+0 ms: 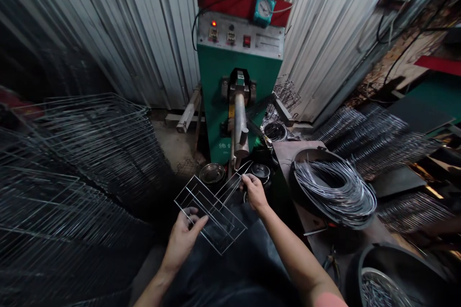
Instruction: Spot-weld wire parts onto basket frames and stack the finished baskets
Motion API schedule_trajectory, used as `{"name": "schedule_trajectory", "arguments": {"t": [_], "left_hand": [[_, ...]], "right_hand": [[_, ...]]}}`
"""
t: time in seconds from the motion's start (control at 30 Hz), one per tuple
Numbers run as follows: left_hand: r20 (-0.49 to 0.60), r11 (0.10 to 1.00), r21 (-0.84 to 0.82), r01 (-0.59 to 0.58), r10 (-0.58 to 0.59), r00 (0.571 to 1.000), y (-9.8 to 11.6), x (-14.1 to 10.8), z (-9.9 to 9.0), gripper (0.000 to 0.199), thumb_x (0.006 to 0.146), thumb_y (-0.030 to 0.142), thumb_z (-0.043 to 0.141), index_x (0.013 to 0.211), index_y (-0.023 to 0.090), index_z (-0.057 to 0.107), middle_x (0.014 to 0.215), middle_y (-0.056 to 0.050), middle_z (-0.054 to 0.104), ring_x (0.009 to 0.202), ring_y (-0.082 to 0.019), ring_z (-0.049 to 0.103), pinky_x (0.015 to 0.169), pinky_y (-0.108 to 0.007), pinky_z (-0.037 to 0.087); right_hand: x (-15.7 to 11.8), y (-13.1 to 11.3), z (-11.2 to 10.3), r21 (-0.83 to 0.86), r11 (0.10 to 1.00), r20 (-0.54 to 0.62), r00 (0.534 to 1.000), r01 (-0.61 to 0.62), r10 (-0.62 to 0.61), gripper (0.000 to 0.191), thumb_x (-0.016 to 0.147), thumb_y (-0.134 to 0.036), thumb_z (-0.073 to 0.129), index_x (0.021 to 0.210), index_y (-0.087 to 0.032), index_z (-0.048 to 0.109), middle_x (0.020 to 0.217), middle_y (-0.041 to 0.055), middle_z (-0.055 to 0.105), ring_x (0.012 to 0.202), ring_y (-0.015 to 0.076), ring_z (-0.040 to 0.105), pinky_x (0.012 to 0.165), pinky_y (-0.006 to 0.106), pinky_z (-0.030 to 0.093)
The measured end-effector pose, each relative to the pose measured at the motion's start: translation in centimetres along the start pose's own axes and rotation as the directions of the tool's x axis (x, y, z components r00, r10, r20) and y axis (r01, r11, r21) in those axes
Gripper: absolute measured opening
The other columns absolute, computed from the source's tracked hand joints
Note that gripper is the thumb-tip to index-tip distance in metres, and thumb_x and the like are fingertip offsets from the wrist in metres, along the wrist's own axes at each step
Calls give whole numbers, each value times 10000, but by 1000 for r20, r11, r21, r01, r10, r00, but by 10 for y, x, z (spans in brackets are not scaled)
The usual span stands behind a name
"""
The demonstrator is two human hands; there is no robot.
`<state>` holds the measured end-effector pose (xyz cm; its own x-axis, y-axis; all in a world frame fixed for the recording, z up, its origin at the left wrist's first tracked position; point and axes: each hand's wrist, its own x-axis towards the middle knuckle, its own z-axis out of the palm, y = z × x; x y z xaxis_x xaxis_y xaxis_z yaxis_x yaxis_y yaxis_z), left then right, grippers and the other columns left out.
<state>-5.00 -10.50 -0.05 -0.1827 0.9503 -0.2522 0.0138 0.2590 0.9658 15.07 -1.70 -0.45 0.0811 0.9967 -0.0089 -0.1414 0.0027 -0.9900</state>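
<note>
My two hands hold a rectangular wire frame in front of me, over my dark apron. My left hand grips the frame's near left side with its fingers spread along the wires. My right hand pinches the far end, where several straight wires run toward the lower electrode of a green spot-welding machine. The frame's tip sits just short of that electrode, though the exact gap is hard to judge.
Large stacks of wire frames fill the left side. A wire coil lies on a metal bench, with more stacked wire behind it. Metal bowls stand near the machine. A black tub sits lower right.
</note>
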Motion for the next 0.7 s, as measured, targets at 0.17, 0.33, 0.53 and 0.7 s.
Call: {"name": "schedule_trajectory", "arguments": {"t": [0.17, 0.33, 0.53, 0.7], "left_hand": [[10, 1000, 6, 5, -5, 1000, 9, 4, 3, 562, 561, 528, 699, 934, 162, 492, 595, 41, 550, 535, -134, 536, 515, -259, 417], [15, 1000, 18, -11, 11, 1000, 14, 7, 5, 555, 578, 530, 690, 934, 154, 490, 598, 46, 544, 528, -124, 523, 532, -259, 403], [-6, 1000, -10, -18, 18, 1000, 11, 11, 4, 535, 570, 536, 694, 895, 160, 498, 535, 72, 486, 515, -119, 487, 534, -254, 373], [-27, 997, -53, -50, 49, 998, 2, 10, 7, 535, 568, 529, 704, 892, 165, 482, 564, 60, 508, 523, -113, 488, 525, -242, 379]], "right_hand": [[8, 5, 0, 88, 996, -9, 999, -31, 32, 295, 732, -438, 587, 624, -182, 489, 529, -49, 453, 478, 84, 407, 498, 222, 330], [12, 5, 1, 116, 992, -18, 999, -44, 46, 305, 705, -451, 604, 624, -180, 487, 522, -54, 452, 466, 78, 403, 477, 213, 326], [14, -1, 4, 126, 983, -40, 989, -136, 142, 331, 652, -482, 632, 649, -174, 511, 550, -49, 466, 464, 76, 420, 477, 213, 356], [-35, 0, -23, -67, 989, 110, 985, -128, 135, 365, 729, -526, 578, 796, -167, 591, 720, 11, 574, 664, 131, 541, 651, 253, 427]]}}
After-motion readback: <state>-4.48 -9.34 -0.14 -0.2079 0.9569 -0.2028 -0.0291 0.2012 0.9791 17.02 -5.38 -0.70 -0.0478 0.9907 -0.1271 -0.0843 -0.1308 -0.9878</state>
